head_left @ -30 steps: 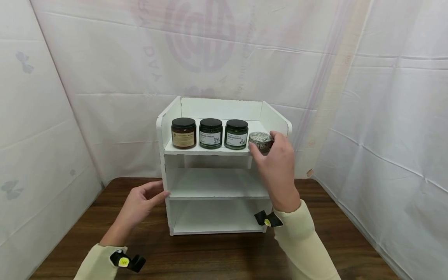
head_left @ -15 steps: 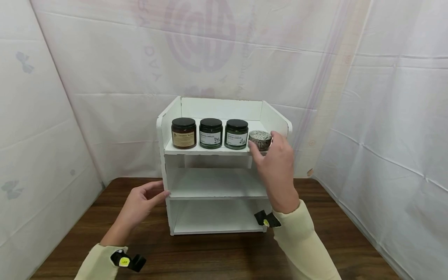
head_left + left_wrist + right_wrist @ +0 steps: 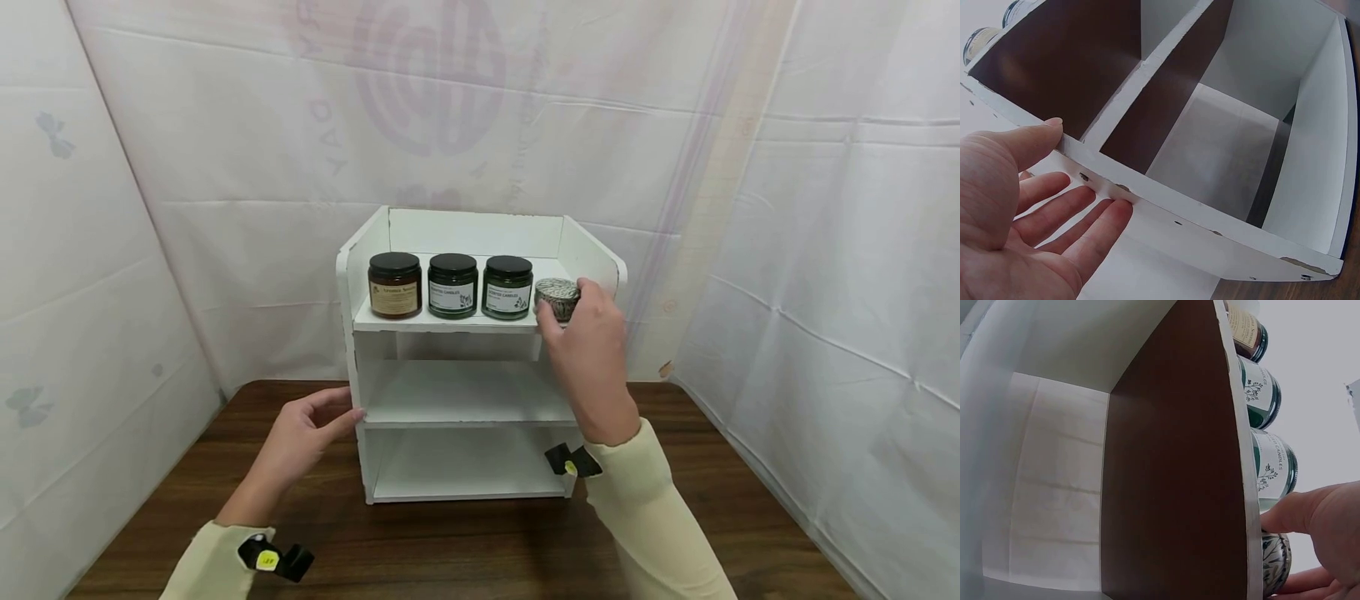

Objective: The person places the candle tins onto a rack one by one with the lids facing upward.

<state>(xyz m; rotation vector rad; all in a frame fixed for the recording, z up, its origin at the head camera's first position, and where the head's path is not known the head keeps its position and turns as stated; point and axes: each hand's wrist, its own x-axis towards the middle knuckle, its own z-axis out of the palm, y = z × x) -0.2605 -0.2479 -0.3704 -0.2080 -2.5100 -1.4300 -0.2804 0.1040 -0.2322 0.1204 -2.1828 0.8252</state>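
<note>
My right hand (image 3: 592,358) holds a small round patterned tin (image 3: 557,293) at the right end of the top shelf, thumb on its left side and fingers on its right. In the right wrist view the thumb and fingers span the tin (image 3: 1276,561), which sits at the shelf's front edge. My left hand (image 3: 303,437) touches the left side panel of the white shelf unit (image 3: 465,423). In the left wrist view its thumb (image 3: 1032,144) rests on the panel's front edge. The other fingers, loosely extended, lie against the outer face.
Left of the tin stand a brown candle jar (image 3: 394,286) and two green candle jars, the middle one (image 3: 452,286) and the right one (image 3: 507,287), all black-lidded. The unit stands on a dark wooden table (image 3: 450,550). White sheeting (image 3: 262,150) hangs behind and on both sides.
The tin has shifted slightly back on the top shelf, with my right hand moving along with it. My left hand and the jars stay where they were.
</note>
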